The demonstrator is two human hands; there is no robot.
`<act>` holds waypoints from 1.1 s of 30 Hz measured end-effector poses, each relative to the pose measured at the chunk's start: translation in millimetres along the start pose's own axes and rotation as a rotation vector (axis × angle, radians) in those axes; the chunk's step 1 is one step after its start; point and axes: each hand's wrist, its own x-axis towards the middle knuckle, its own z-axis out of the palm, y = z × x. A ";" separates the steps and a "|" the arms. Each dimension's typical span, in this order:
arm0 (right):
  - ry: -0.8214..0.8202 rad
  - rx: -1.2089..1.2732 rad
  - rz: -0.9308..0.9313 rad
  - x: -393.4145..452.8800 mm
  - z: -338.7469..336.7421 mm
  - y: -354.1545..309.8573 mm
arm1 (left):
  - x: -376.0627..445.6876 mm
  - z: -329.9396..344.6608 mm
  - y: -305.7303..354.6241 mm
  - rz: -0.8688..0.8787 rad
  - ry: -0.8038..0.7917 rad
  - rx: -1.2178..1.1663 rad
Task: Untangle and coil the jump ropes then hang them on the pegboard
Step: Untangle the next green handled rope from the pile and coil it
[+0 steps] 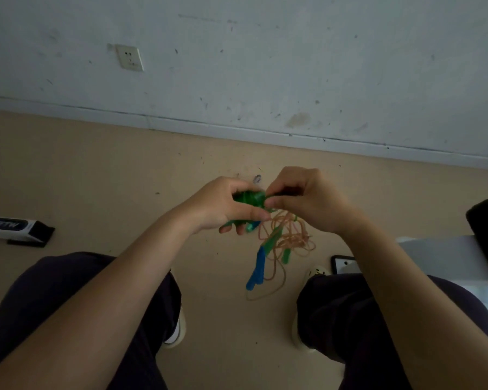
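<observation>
A green rope bundle (247, 200) is gripped by the curled left hand (226, 205) and pinched by the right hand (302, 199) above the floor (96, 170), while tangled orange cords (285, 235) and blue handles (257, 270) dangle beneath.

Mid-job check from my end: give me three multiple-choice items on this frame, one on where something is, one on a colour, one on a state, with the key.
1. Where does the orange cord tangle hang?
A. below the hands, over the floor
B. on a wall peg
C. across the left knee

2. What colour are the handles dangling lowest?
A. red
B. blue
C. black

3. What is the left hand doing?
A. lying flat on the floor
B. hanging idle
C. holding the green bundle

Key: 1 A, the loops droop between the knees above the tan floor. 2 B, blue shows under the tangle. 3 C, its fingers curl round the green piece while the right hand pinches beside it.
</observation>
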 end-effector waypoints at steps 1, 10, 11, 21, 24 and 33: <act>0.003 -0.011 -0.009 0.1 2.7 -0.4 | 0.6 1.1 0.4 -0.006 -0.026 0.018; 0.177 0.129 0.125 15.9 5.4 -0.9 | -4.2 37.3 2.1 0.030 -0.211 0.064; 0.168 0.119 0.126 15.1 6.8 -0.2 | -3.9 32.0 3.1 0.025 -0.192 0.051; 0.045 0.146 0.196 8.9 4.2 8.4 | 0.7 12.9 -5.2 0.029 -0.012 0.004; -0.157 0.048 0.289 7.6 4.7 7.6 | -0.2 4.6 -6.3 0.072 0.098 0.136; -0.326 -0.290 0.242 5.0 9.8 5.8 | 3.3 -5.8 -8.7 0.143 0.436 0.164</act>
